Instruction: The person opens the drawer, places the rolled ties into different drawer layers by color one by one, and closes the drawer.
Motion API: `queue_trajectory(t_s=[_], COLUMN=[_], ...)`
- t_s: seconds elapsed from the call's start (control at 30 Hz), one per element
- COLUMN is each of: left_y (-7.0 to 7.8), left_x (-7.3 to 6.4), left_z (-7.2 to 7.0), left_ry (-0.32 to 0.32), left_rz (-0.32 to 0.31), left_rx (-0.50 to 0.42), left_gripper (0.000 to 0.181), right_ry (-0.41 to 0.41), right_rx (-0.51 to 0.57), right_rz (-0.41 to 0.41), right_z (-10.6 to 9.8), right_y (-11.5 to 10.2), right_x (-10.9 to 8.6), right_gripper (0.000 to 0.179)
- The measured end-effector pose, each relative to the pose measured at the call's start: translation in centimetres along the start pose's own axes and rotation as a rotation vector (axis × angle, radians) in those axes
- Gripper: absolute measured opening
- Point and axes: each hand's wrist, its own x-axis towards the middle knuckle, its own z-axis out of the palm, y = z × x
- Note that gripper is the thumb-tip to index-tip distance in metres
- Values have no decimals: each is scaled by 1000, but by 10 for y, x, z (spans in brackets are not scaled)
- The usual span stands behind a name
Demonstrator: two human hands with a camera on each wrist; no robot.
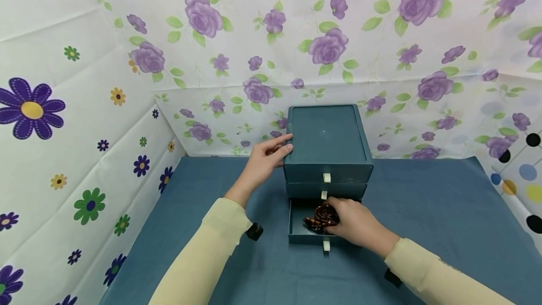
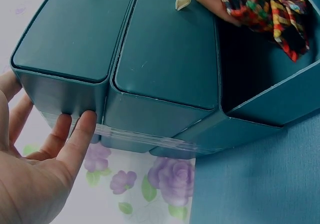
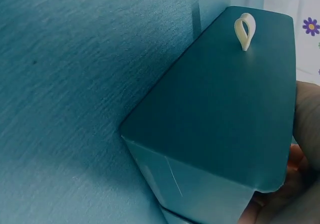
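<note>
A blue-green three-drawer box (image 1: 326, 138) stands on the table, its bottom drawer (image 1: 306, 238) pulled out. Inside that drawer, my right hand (image 1: 360, 224) holds a rolled, dark strip of patterned cloth (image 1: 319, 220) between thumb and fingers. The left wrist view shows red, yellow and green in the bunched cloth (image 2: 280, 14). My left hand (image 1: 267, 159) steadies the box at its left side, fingertips (image 2: 86, 121) against the wall near the top. In the right wrist view the drawer front (image 3: 220, 104) hides the cloth and most of the hand.
Cream pull tabs (image 1: 326, 178) mark the drawers; the upper two are closed. A blue cloth (image 1: 423, 211) covers the table. Behind the box hangs a floral sheet (image 1: 254, 60), with another flowered sheet (image 1: 84, 154) on the left and a dotted one (image 1: 527, 173) at right.
</note>
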Motion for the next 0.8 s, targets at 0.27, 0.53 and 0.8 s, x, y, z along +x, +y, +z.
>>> queue_trajectory(t_s=[0.27, 0.53, 0.8], left_y=[0, 14, 28], left_x=[-1, -6, -14], left_z=[-1, 0, 1], left_ry=[0, -17, -19], left_rz=[7, -19, -11], left_rx=[3, -8, 3], left_gripper=[43, 42, 42], right_ry=[-22, -14, 44], right_rx=[0, 14, 58], right_rz=[20, 33, 26], right_z=[1, -11, -27], right_y=[-2, -2, -1], right_x=[3, -4, -18], right_gripper=[62, 74, 62])
